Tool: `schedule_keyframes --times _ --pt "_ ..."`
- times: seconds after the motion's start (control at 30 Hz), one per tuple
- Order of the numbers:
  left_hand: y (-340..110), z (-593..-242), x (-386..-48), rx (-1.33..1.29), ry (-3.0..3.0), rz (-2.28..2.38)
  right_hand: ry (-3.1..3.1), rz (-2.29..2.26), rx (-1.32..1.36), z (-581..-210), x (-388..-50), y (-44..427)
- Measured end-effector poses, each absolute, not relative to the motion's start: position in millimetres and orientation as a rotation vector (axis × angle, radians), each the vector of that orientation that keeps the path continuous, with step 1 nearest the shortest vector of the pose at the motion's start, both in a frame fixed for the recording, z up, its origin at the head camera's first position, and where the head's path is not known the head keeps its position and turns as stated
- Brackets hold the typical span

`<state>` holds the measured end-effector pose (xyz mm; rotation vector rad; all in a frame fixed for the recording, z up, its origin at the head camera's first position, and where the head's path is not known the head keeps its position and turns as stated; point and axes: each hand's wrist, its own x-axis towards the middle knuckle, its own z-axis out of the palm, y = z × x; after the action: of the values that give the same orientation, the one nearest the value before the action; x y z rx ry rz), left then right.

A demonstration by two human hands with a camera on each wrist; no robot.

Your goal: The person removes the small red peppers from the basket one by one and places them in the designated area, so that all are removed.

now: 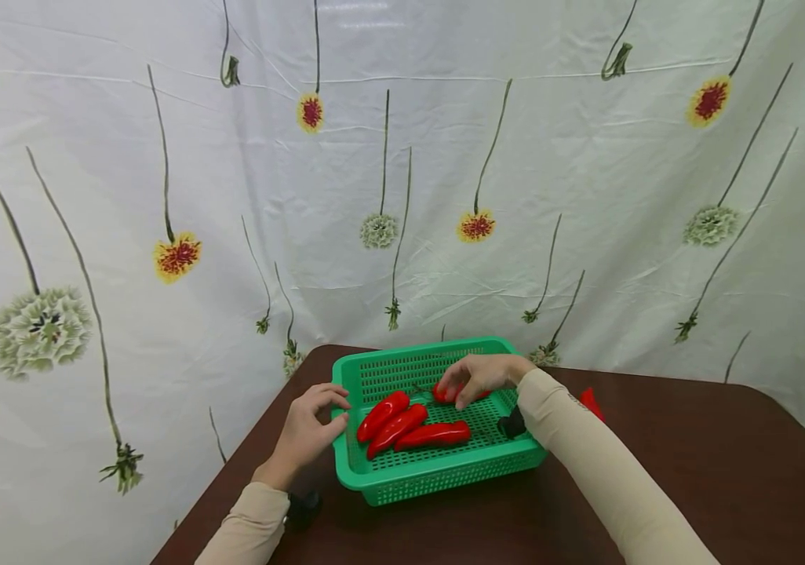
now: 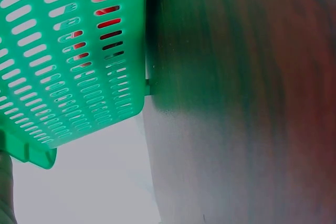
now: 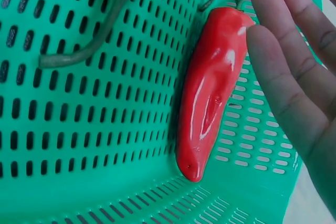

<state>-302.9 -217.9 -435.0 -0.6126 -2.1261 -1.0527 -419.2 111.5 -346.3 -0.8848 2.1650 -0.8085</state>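
Note:
A green plastic basket (image 1: 455,468) with slotted walls holds several glossy red peppers. Three of them, including a front pepper (image 1: 434,435), lie at its left and front. My right hand (image 1: 476,377) reaches over the basket, above another red pepper (image 3: 210,87) by the back wall. In the right wrist view its fingers (image 3: 278,77) are loosely extended beside that pepper's stem end, not wrapped round it; contact is unclear. My left hand (image 1: 307,428) is at the basket's left rim, fingers bent loosely and thumb apart from them; whether it touches the rim is hard to tell.
The basket stands on a dark brown table (image 1: 692,455). Beyond my right forearm, partly hidden, lies a red object (image 1: 591,402) on the tabletop. A white flower-patterned cloth (image 1: 445,275) hangs behind the table.

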Motion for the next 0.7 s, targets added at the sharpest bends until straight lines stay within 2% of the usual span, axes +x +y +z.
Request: schedule_keyframes --times 0.7 --pt "-219 -437 -304 -0.625 -2.120 -1.048 2.075 -0.835 -0.819 -359 -419 105"
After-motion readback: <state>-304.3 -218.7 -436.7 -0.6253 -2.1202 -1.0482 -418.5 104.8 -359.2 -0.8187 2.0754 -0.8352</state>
